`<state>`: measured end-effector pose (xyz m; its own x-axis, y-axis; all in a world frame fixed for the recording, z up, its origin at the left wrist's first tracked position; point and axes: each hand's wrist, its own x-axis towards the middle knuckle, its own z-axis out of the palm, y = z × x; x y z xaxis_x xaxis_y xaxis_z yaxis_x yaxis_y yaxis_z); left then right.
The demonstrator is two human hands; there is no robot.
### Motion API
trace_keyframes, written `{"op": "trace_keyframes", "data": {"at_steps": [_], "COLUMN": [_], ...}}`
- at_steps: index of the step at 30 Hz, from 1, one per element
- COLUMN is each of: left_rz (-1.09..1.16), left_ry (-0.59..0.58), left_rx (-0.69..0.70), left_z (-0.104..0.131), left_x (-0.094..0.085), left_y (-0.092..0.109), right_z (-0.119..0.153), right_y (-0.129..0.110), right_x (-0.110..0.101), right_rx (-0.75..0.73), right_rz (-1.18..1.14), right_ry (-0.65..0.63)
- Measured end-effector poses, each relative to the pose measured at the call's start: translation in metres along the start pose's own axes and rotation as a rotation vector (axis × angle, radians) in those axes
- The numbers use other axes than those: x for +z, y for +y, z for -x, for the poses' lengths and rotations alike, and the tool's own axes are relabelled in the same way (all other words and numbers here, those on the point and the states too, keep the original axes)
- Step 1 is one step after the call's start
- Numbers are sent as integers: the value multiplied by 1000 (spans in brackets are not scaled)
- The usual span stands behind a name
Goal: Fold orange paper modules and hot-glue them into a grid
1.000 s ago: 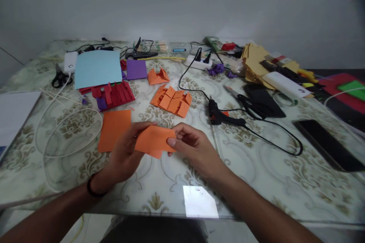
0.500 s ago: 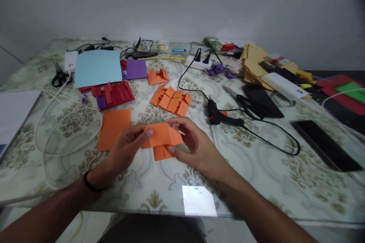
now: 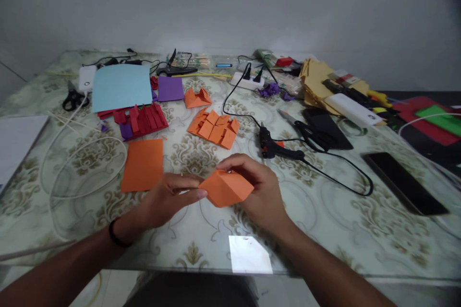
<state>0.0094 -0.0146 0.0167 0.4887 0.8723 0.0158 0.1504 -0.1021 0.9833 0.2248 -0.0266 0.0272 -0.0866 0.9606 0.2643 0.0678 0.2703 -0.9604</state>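
A folded piece of orange paper (image 3: 225, 189) is held above the table between both hands. My left hand (image 3: 173, 196) pinches its left corner between thumb and fingers. My right hand (image 3: 261, 192) grips it from the right, the thumb hidden behind the paper. Just left of my left hand lies a flat orange sheet (image 3: 143, 165). Beyond the hands sit a group of folded orange pieces (image 3: 213, 128) and one more folded orange piece (image 3: 197, 98).
A black glue gun (image 3: 277, 146) with its cord lies right of the hands, near black scissors (image 3: 309, 132) and a phone (image 3: 405, 182). At the back left are red folded strips (image 3: 146, 121), a light blue sheet (image 3: 122, 87) and a purple square (image 3: 170, 88). A white cable loops at left.
The orange paper has been turned and its lower flap no longer shows. Both hands have shifted a little to the right, and my right hand now wraps round the paper's far side.
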Motion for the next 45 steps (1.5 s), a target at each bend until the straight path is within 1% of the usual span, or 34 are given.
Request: {"op": "trace_keyframes", "data": {"at_steps": [1,2,3,5,10,14,17,21,23,28,32,34,36,37,39,43,45], "left_rz": [11,-3,-16,-61,-82,-85,-104,-108,-98,-70,6,55,64,49,-11,-122,-134], "left_ry": [-87,-93,-144,-119,37,52,69,99,106,58,44,76,142,169,184,100,77], "left_rx": [14,40,47,77,160,214,228,234,215,108,38,-6,-50,-64,-76,-73,-50], "left_z": [-1,-1,-2,-2,2,3,3,3,4,5,2,0,0,-1,0,2,2], "left_x": [1,1,0,-2,-8,-8,-6,-3,-2,-2,-2,-3,-3,-4,-5,-5,-4], "left_y": [0,1,1,2,3,3,5,7,7,5,5,5,5,5,4,6,7], "right_z": [0,1,1,0,1,3,5,6,5,4,4,3,2,1,-1,-3,-3], "right_y": [-1,-1,-2,-2,-3,-2,-2,-4,-5,-7,-5,-1,3,5,7,7,7], "right_x": [0,-1,-1,-1,0,2,4,6,6,7,8,6,1,-1,-4,-1,5], "right_rx": [-16,-41,-71,-138,-234,-280,-273,-229,-195,-78,59,133,190,209,227,296,330], "right_rz": [8,11,13,12,70,111,128,93,64,19,-34,-53,-108,-148,-205,-68,-39], "right_ry": [-10,-27,-47,-91,-145,-186,-184,-158,-156,-165,-162,-167,-199,-219,-242,-216,-236]}}
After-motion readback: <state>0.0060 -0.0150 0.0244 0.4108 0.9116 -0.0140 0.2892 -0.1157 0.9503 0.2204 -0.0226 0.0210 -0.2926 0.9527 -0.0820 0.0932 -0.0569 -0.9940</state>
